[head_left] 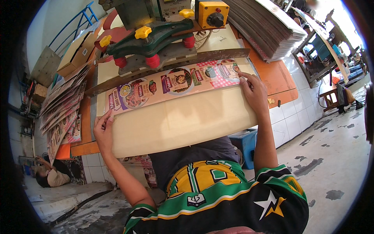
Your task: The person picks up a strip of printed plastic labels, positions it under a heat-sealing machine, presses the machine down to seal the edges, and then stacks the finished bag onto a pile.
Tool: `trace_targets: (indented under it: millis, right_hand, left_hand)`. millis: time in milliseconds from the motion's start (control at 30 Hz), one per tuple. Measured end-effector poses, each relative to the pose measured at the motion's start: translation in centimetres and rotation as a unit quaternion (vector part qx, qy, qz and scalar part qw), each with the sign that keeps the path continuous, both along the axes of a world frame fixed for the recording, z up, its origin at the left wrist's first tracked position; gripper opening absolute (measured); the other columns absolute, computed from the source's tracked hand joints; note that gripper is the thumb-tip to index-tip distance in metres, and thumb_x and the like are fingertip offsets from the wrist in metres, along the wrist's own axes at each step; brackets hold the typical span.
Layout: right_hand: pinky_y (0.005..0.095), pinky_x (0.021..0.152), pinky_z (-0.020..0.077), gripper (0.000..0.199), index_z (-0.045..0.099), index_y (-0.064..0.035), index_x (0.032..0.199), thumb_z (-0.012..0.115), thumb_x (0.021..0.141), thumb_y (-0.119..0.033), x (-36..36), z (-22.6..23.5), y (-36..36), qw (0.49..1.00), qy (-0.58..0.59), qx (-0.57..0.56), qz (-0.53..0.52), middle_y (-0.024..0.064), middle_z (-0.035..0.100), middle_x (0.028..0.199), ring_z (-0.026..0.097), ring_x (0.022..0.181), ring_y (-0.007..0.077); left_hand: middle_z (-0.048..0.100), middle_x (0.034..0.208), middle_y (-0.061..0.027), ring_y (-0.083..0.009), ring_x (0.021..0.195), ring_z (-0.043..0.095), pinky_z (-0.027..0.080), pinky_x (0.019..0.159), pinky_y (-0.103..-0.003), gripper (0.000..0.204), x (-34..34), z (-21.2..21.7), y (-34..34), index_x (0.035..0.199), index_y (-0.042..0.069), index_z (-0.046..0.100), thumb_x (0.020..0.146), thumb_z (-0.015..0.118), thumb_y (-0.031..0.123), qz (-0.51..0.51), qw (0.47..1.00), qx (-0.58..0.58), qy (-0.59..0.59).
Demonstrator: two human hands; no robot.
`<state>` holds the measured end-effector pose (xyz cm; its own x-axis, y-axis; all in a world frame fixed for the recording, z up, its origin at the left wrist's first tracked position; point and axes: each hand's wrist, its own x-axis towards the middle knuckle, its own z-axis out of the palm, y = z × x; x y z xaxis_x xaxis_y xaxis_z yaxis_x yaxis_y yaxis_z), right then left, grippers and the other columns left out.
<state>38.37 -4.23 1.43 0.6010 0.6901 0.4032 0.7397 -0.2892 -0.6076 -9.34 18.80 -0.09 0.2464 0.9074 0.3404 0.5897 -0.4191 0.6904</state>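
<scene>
A long printed sheet [159, 88] with food pictures and a red checked pattern lies in front of the machine's metal bar. Against its near edge lies a plain cream sheet [183, 119], which reaches over the table's front edge toward my lap. My left hand [103, 130] pinches the near left corner of the printed sheet, with its fingers beside the cream sheet. At the opposite end, my right hand [254, 93] has thumb and forefinger closed on the printed sheet's right edge. Whether the two sheets are joined, I cannot tell.
Beyond the bar stands a press machine [156, 43] with red feet, yellow knobs and a yellow control box [212, 14]. A tall stack of sheets [265, 25] is at the back right. Printed sheets [64, 97] pile up on the left. Another person [54, 173] sits at far left.
</scene>
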Motion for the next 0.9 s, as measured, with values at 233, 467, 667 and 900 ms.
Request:
trace_targets:
  millis: [233,467,667,900]
  right_hand:
    - [0.0376,0.071,0.0476,0.026,0.074,-0.0138,0.118,0.065,0.096,-0.025,0.08,-0.1,0.02,1.0,0.001,0.0,0.0,0.0112,0.064,0.083,0.062,0.073,0.0246]
    - [0.0376,0.071,0.047,0.027,0.074,-0.0136,0.118,0.065,0.095,-0.025,0.01,0.01,0.0,1.0,0.002,0.0,0.0,0.0118,0.064,0.082,0.062,0.074,0.025]
    - [0.0386,0.072,0.0474,0.027,0.074,-0.0133,0.118,0.065,0.096,-0.025,0.02,-0.06,0.04,1.0,0.004,0.005,0.001,0.0122,0.065,0.084,0.062,0.073,0.0255]
    - [0.0385,0.073,0.048,0.027,0.074,-0.0133,0.118,0.065,0.096,-0.025,-0.03,0.06,0.0,1.0,0.008,-0.001,-0.002,0.0122,0.066,0.086,0.063,0.074,0.0254]
  left_hand:
    - [0.041,0.081,0.0024,-0.0092,0.07,0.037,0.035,0.063,-0.024,0.033,0.06,0.02,-0.01,0.124,0.006,0.073,0.093,0.074,0.019,-0.004,1.0,0.005,-0.005]
    - [0.041,0.08,0.0019,-0.0093,0.069,0.037,0.034,0.062,-0.024,0.032,-0.08,-0.23,0.14,0.123,0.006,0.073,0.094,0.074,0.019,-0.001,1.0,0.002,-0.011]
    - [0.042,0.079,0.002,-0.009,0.069,0.037,0.034,0.062,-0.024,0.032,-0.07,-0.23,0.23,0.123,0.006,0.074,0.094,0.074,0.019,-0.002,1.0,0.01,-0.006]
    - [0.043,0.079,0.0023,-0.0088,0.069,0.037,0.034,0.062,-0.024,0.031,0.01,-0.04,0.1,0.122,0.006,0.074,0.094,0.074,0.019,-0.003,1.0,0.014,-0.007]
